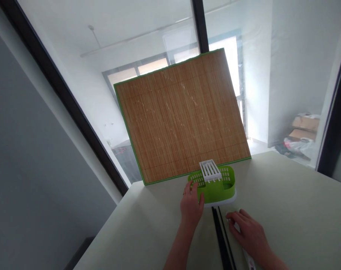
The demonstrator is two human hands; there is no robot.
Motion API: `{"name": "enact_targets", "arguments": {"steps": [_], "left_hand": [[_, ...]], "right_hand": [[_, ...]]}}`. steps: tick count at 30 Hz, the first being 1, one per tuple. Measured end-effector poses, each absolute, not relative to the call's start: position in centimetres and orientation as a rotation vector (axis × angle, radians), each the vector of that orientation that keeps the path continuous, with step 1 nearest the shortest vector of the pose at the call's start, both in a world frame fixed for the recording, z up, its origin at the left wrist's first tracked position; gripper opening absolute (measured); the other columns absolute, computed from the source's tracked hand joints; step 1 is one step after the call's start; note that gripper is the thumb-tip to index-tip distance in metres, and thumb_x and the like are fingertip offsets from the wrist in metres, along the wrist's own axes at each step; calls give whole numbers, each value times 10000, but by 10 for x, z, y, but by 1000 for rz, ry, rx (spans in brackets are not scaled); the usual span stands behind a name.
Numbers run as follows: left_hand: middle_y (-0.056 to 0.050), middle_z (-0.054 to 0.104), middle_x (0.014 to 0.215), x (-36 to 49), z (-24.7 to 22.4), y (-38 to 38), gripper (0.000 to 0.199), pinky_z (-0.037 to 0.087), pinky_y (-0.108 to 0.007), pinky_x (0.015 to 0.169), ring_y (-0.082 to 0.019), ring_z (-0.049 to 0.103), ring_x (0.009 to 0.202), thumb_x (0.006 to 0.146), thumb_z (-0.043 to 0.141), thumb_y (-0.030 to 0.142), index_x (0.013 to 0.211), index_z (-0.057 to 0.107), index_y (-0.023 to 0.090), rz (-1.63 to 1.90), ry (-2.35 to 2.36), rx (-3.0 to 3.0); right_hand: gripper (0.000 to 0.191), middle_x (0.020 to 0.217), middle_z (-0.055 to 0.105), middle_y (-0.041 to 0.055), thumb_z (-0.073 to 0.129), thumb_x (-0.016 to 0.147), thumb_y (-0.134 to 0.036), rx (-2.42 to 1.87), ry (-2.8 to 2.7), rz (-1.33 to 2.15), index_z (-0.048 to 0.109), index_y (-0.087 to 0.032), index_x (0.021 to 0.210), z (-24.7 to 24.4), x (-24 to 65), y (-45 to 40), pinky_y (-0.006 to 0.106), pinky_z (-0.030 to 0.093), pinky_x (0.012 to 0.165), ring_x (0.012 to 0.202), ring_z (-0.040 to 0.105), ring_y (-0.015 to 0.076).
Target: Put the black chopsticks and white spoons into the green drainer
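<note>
A green plastic basket (215, 191) with slotted sides and a white base stands on the table, a white slatted rack (210, 170) set across its top. My left hand (191, 204) is at the basket's left end, fingers and thumb apart against it. Black chopsticks (221, 240) lie lengthwise in front of the basket, between my hands. To their right, my right hand (248, 230) has its fingers curled over a slim white utensil (248, 259). A white tip shows by the fingertips and a marked end lies below the palm; the middle is covered.
Behind the basket a bamboo mat (181, 120) with green edging leans against a glass wall with dark frames (201, 26). The pale table (294, 210) spreads to both sides. Cardboard boxes and plastic bags (302, 131) lie beyond the glass at right.
</note>
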State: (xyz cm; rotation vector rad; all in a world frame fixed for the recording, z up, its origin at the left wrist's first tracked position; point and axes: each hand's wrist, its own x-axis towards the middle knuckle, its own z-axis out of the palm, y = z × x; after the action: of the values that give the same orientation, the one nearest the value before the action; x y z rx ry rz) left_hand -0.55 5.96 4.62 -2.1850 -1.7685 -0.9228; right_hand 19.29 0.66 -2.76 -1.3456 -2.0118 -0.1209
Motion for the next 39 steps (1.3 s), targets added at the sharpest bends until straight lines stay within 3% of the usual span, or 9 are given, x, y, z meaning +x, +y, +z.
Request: {"name": "enact_targets", "arguments": {"steps": [4,8,12,16,20,26,32,39], "left_hand": [[-80,547,1209,-14,23,29,272,454,-324,930,-200,536,1101,886,422,243,1131,541,232,-1160,-1817,-2160],[-47,609,1084,-8,-14,2,243,469,-277,853,-175,593,969,851,441,197,1031,590,263,-1188,-1890,-2350],[-27,644,949,6,-38,-8,222,460,-269,718,-157,614,788,850,422,211,944,619,255,-1088,-2008,-2572],[-34,665,800,11,-47,-5,225,416,-269,650,-168,603,733,851,414,248,781,624,212,-1104,-2132,-2668],[-22,663,713,9,-49,0,244,364,-262,589,-158,573,659,846,430,283,700,605,197,-1177,-2188,-2710],[-33,666,728,7,-48,0,265,354,-264,596,-159,566,664,851,418,302,716,613,184,-1173,-2211,-2693],[-43,681,749,7,-46,-1,246,367,-264,601,-162,582,669,840,431,277,725,627,181,-1209,-2263,-2650],[-36,676,710,5,-46,0,257,359,-257,591,-153,574,646,842,453,289,691,628,179,-1344,-2248,-2601]], "right_hand": [[119,771,638,30,543,813,-270,-1545,-2137,-162,596,-223,718,-20,177,1,298,410,647,802,568,217],[157,781,660,90,592,785,-323,-1694,-2229,-250,648,-176,790,-20,158,-1,357,413,656,782,601,275],[122,771,679,99,546,796,-194,-1702,-2315,-198,657,-152,826,-26,144,-1,339,402,605,749,639,287],[248,755,693,80,446,777,-23,-1708,-2370,-86,650,-158,815,-28,134,-2,296,377,555,687,663,241],[283,782,701,82,431,755,16,-1744,-2340,-52,630,-154,861,-30,126,-3,269,380,558,713,672,215],[384,794,701,86,457,743,1,-1795,-2285,-6,541,-121,1097,-34,123,-3,243,373,544,705,676,192],[258,859,653,90,467,774,-49,-1821,-2268,-87,554,-157,991,-33,120,-9,248,356,503,667,665,203],[300,792,679,76,425,796,14,-1825,-2250,-217,580,-155,989,-42,113,-9,251,421,517,645,677,201]]}}
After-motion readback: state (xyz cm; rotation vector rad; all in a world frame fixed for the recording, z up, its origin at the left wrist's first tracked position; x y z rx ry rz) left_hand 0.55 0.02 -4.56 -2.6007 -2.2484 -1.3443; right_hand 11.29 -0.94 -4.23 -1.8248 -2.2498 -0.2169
